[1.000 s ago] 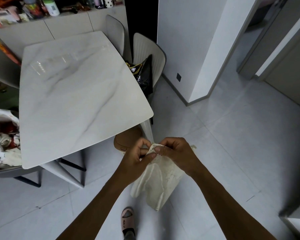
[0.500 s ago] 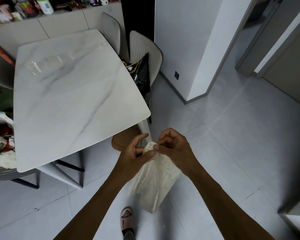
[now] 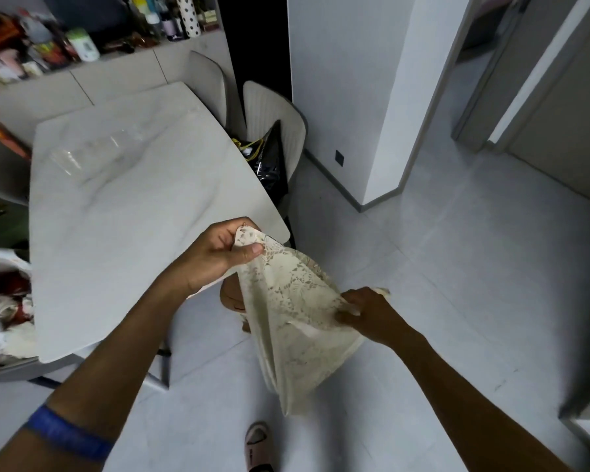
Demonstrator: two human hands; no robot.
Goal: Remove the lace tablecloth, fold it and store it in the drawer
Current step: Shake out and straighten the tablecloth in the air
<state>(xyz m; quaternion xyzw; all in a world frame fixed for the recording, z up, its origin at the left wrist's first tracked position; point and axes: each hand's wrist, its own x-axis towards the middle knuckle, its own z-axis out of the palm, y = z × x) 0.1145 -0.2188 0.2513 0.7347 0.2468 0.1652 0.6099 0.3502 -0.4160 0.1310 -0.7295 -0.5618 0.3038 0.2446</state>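
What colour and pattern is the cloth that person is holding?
Cream lace tablecloth with an openwork floral pattern, seen in the head view.

Both forearms are bare with no sleeves showing, a blue band (image 3: 67, 434) circles the left arm near the elbow, and one foot wears a pink open-toed slipper (image 3: 258, 444).

Dim, even indoor light; blurred, wide-angle-warped edges.

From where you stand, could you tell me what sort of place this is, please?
Most likely a home dining area: a marble-look dining table with padded chairs pushed up to it, and a sideboard behind, crowded with bottles and packets.
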